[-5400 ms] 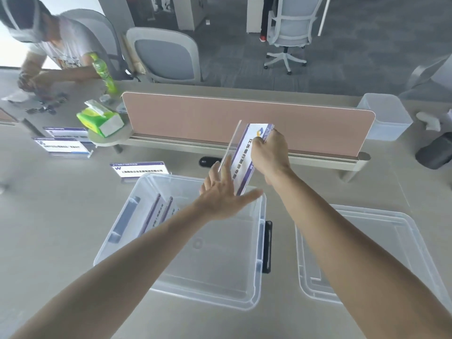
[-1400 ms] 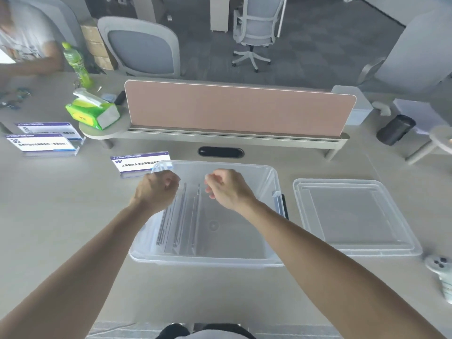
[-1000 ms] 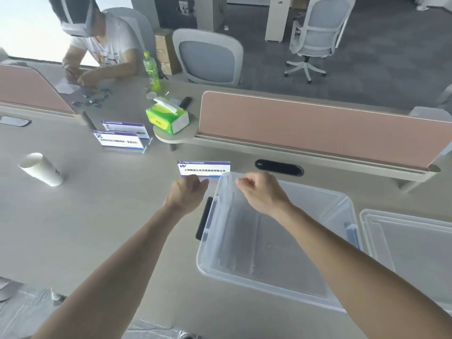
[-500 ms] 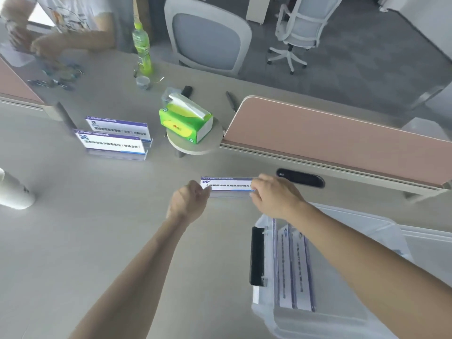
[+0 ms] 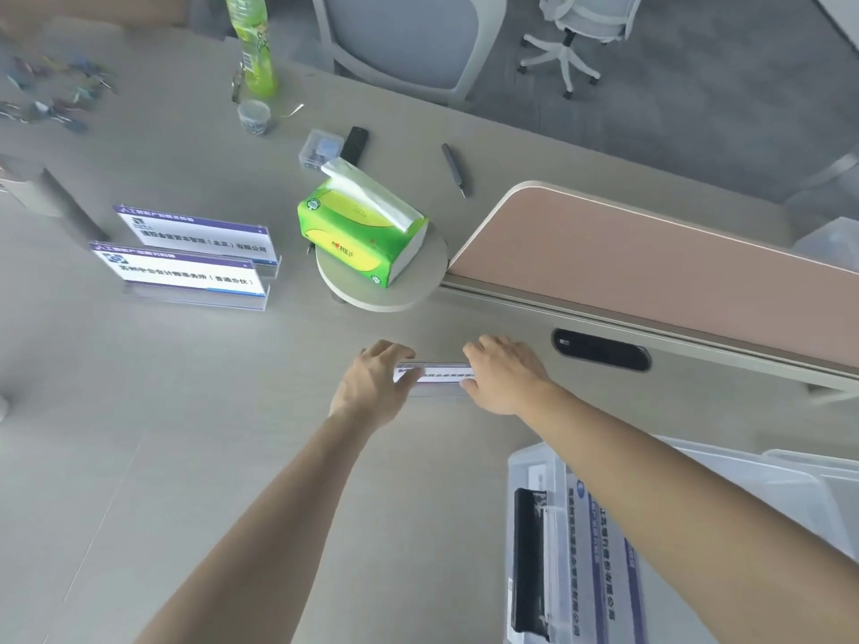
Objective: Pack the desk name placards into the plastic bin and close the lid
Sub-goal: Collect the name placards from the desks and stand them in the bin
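2 hands [image 5: 372, 385] [image 5: 506, 378] around placard [image 5: 441, 371] ends

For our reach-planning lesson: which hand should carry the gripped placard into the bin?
Probably the right hand: it grips the placard, and the plastic bin lies on its side; the left hand would cross over.

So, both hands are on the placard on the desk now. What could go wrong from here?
1. The left hand and right hand hold the placard only by its ends; the smooth holder may slip on the way to the bin.
2. The placards in the bin lie close together, so the new one may knock them.
3. Farther left, two more placards stand on the desk and could be missed before closing.
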{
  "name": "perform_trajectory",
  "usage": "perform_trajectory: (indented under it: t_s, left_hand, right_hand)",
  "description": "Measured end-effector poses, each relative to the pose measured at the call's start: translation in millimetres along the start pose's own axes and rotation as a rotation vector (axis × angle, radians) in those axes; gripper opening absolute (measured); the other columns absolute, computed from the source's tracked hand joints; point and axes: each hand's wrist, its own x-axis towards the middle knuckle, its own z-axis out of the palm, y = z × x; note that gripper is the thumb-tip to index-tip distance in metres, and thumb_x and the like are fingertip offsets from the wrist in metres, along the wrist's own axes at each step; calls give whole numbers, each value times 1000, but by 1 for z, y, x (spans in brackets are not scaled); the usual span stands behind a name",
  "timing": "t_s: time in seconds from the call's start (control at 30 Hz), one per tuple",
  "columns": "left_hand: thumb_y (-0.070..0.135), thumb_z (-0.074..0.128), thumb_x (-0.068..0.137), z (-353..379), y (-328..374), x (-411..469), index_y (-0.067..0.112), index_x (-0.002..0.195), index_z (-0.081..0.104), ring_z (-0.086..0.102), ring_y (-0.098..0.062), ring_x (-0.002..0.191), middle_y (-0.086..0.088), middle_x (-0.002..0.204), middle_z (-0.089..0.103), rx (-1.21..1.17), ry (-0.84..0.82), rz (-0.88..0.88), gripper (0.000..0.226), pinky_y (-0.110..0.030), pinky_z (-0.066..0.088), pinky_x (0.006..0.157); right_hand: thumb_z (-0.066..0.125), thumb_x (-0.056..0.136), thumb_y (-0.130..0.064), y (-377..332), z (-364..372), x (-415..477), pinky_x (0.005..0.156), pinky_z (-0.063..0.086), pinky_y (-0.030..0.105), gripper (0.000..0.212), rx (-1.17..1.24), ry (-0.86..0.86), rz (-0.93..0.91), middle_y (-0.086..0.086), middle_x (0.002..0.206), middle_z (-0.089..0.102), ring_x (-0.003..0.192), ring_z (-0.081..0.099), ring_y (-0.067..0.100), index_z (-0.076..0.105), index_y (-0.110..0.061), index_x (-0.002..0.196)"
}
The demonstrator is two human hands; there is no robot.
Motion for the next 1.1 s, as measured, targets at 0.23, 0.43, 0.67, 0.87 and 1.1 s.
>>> perform_trajectory:
  t_s: [0.23,0.43,0.67,0.87,1.1]
  left_hand:
    - [32,59,94,12,-20,10,16,93,65,55,-31,80,0,93,64,88,112,281,18,-39,52,59]
    - [40,43,94,-3,-9,-6,17,94,60,57,-31,75,0,84,63,96,223,339,29,-40,52,51]
    - [57,64,78,-38,19,-38,16,120,52,59,-25,104,-2,113,62,-267,372,185,60,-37,50,87]
    - [72,68,55,-52,82,-69,21,147,24,51,-20,124,-4,138,45,-994,228,-304,114,-33,42,102]
    - [59,31,100,-28,160,-99,20,118,64,69,-23,99,-6,117,71,-1175,-219,-337,54,-40,50,91]
  right_hand:
    - [45,101,-25,-4,9,18,62,38,31,17,-1,-31,-68,11,99,69,90,67,35,55,-13,107]
    - [44,103,-25,-5,-14,5,61,34,33,15,18,1,-149,13,95,68,86,65,36,54,-14,100]
    - [44,102,-31,0,-62,-41,57,33,33,20,27,244,-203,6,85,68,76,63,36,48,-15,90]
    - [48,99,-37,7,-95,-101,58,33,35,36,281,401,42,1,61,43,67,45,34,38,-16,71]
    - [60,88,-28,18,-111,-168,51,28,31,36,901,511,338,0,55,42,53,35,21,43,-10,61]
